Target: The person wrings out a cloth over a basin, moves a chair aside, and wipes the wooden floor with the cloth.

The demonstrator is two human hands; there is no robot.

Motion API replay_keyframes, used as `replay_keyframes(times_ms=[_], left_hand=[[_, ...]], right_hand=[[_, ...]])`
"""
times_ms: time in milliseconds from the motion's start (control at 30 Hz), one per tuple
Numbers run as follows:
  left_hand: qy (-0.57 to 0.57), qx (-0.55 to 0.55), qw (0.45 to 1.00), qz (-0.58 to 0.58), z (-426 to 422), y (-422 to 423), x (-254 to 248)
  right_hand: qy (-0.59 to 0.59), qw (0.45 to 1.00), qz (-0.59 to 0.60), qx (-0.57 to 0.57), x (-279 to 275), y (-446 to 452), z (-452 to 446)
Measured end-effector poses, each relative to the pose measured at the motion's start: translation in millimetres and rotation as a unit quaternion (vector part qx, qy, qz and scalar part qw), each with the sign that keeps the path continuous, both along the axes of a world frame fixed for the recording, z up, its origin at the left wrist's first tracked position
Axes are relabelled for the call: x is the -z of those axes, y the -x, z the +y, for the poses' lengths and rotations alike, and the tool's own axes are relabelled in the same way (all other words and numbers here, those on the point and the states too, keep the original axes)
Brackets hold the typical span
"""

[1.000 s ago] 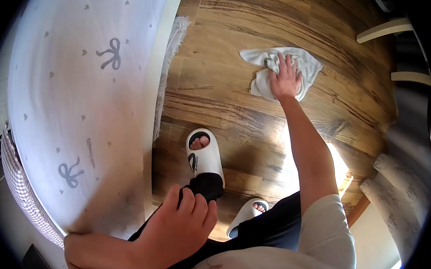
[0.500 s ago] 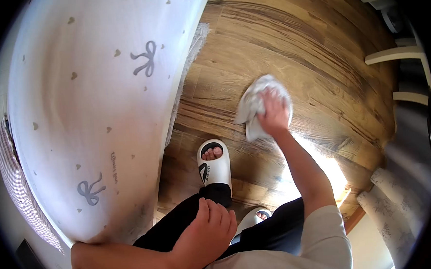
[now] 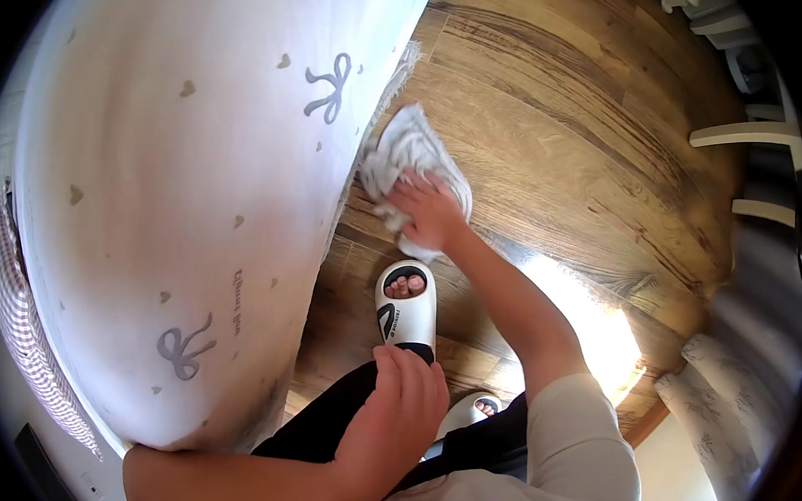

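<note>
My right hand point(image 3: 428, 211) presses down on a white-and-grey cloth point(image 3: 414, 150), fingers laid over its crumpled folds. The cloth lies on the wooden floor point(image 3: 559, 151), against the hanging edge of the bed cover point(image 3: 261, 167). My left hand point(image 3: 396, 414) rests by my bent knee with its fingers curled together, and nothing shows in it. Just ahead of it is my left foot in a white slipper point(image 3: 407, 315). The other white slipper point(image 3: 471, 412) is partly hidden by my leg.
The bed with its bow-and-heart cover fills the left side. At its far edge sits a checked pillow point(image 3: 38, 342). White furniture legs point(image 3: 744, 134) stand at the right, above a patterned curtain point(image 3: 713, 406). A bright sunlit patch point(image 3: 586, 322) falls on the floor.
My right hand has swept the cloth leftwards across the floor to the bed's edge. My left hand stays by the knee. The view has shifted slightly.
</note>
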State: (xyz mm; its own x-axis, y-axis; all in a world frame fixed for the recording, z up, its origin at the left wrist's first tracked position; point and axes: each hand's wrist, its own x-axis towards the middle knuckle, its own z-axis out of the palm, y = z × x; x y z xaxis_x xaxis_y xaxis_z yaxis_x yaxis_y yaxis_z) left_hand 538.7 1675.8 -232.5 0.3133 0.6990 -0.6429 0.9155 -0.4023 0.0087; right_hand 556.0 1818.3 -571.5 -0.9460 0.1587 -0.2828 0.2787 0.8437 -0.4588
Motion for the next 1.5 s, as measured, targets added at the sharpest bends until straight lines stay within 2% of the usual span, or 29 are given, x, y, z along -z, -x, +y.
replay_keyframes(times_ms=[67,167,233,267,367,467,567,667,767,833,1000,1133,1233,1267,1367,1400,1500], left_hand=[[0.013,0.013,1.000,0.014,-4,-1,3],[0.032,0.011,0.999,0.008,-7,-10,4],[0.023,0.022,0.999,-0.001,-9,-13,5],[0.020,0.030,0.999,-0.005,-10,-14,5],[0.023,0.048,0.999,0.003,-14,-19,8],[0.032,0.040,0.999,-0.008,-10,-15,6],[0.013,0.051,0.998,0.029,-8,-14,7],[-0.023,0.037,0.997,0.060,-3,-12,7],[-0.017,0.035,0.996,0.080,-2,-13,2],[-0.001,0.028,0.998,0.057,-4,-15,1],[0.043,0.049,0.998,0.006,-6,-9,-16],[0.034,0.058,0.997,0.047,1,-8,-25],[0.003,0.100,0.992,0.079,-18,-18,-14],[0.006,0.121,0.989,0.088,-22,-23,-12],[0.043,0.183,0.974,0.130,-23,-36,-10],[0.023,0.178,0.975,0.128,-27,-39,-6],[-0.017,0.170,0.977,0.124,-46,-48,7]], right_hand=[[0.030,0.999,0.005,-0.011,-1,-38,6],[-0.056,0.979,0.000,0.198,6,-47,33],[-0.080,0.944,-0.051,0.316,-4,-9,46],[-0.070,0.939,-0.085,0.325,-9,13,53],[-0.056,0.959,-0.075,0.269,-14,63,58],[-0.106,0.985,-0.073,0.119,-16,72,23],[-0.031,0.997,-0.071,-0.022,-24,41,-9],[0.034,0.996,-0.004,-0.084,-6,-18,-29],[-0.026,0.989,-0.119,0.080,-20,-43,-10],[-0.069,0.975,-0.006,0.213,10,-56,-1],[-0.115,0.950,-0.049,0.287,6,-17,10],[-0.148,0.945,-0.053,0.285,7,-3,15],[-0.151,0.958,-0.132,0.207,-16,25,4],[-0.137,0.970,-0.141,0.144,-27,33,-9],[-0.099,0.989,-0.099,0.036,-32,44,-69],[-0.047,0.996,-0.058,0.055,-27,43,-91],[-0.007,0.999,-0.047,0.004,-21,29,-145]])
